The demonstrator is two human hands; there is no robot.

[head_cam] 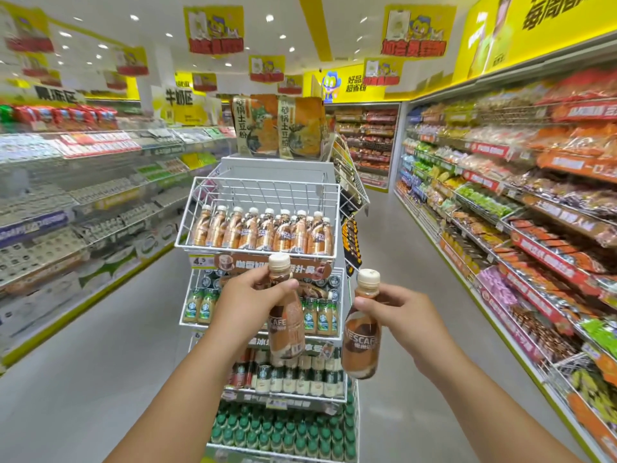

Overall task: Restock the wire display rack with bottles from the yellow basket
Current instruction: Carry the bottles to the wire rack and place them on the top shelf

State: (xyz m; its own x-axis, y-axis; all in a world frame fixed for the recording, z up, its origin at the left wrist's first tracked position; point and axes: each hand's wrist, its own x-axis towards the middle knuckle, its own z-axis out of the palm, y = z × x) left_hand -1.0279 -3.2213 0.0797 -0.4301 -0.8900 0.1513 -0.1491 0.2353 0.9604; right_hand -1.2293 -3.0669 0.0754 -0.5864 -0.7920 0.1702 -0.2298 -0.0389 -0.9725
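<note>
With both bottles carried upright before wire display rack (263, 208): left hand (248, 304) curled round left bottle (285, 315), right hand (397, 312) pinching right bottle (362, 324). Placing step, likely. Next: lift over top tier's front rim, into gaps behind standing row; yellow basket unseen.

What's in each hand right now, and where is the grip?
Left hand grips a coffee bottle around its neck and shoulder. Right hand holds a second coffee bottle at the shoulder.

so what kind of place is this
Most likely a supermarket aisle: long snack shelves on both sides, a wire display rack of bottled coffee with a price tag, and yellow promo banners overhead.
</note>
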